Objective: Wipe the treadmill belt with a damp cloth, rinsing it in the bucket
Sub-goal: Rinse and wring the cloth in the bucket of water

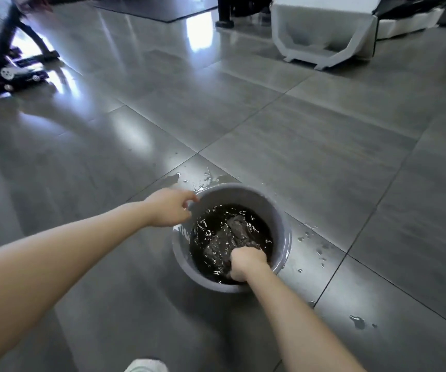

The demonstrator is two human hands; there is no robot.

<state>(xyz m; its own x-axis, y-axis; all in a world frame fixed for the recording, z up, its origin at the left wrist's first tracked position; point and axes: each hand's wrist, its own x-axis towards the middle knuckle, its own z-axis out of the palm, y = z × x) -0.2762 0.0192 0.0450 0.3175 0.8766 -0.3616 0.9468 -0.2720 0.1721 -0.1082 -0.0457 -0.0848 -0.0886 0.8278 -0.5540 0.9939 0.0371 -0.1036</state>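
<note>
A grey bucket [283, 224] stands on the tiled floor, holding dark water with ripples. A grey cloth [227, 237] lies soaked in the water. My right hand [246, 261] is down inside the bucket and grips the near end of the cloth. My left hand [169, 208] hovers at the bucket's left rim, fingers loosely curled, holding nothing. The treadmill belt is not in sight.
Water splashes [313, 245] lie on the grey floor tiles around the bucket. A black exercise machine frame [15, 68] stands far left. A white moulded casing [324, 36] sits at the far right. A dark mat [160, 6] lies at the back. My white shoe [146, 365] shows at the bottom.
</note>
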